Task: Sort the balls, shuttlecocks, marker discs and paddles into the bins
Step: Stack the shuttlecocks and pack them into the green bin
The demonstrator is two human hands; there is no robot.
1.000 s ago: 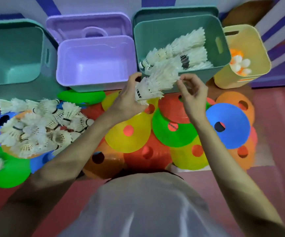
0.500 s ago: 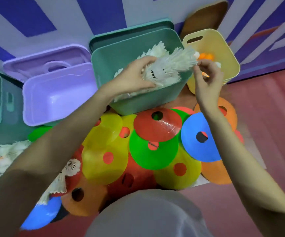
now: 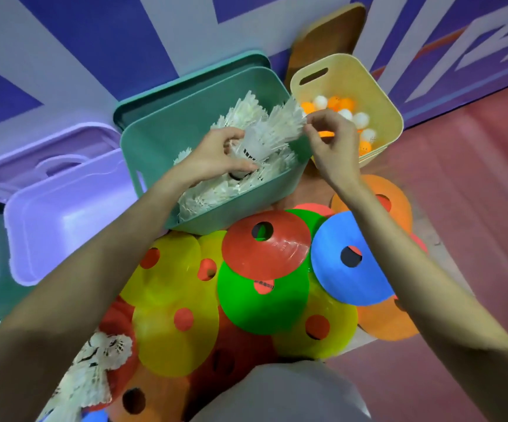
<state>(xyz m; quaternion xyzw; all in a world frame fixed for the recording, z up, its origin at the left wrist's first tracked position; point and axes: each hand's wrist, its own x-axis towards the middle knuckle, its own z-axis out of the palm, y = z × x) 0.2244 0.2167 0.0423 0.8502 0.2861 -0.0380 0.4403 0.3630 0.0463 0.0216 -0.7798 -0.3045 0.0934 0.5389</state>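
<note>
Partly, left hand (image 3: 216,156) hides gripped shuttlecocks (image 3: 264,138).

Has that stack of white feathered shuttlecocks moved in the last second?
Yes. The stack of white feathered shuttlecocks, gripped by the left hand, went from above the marker discs forward into the teal plastic bin.

There is just the one view, worn on the person's head and tipped steeply forward and down. It looks along both forearms to the left hand (image 3: 213,159) and right hand (image 3: 330,144), which sit close, near the middle of the frame. The wide lens bends the striped wall (image 3: 94,41) at the top, and the teal bin (image 3: 216,205) lies just beyond the marker discs (image 3: 264,251), which spread close beneath the camera.
</note>
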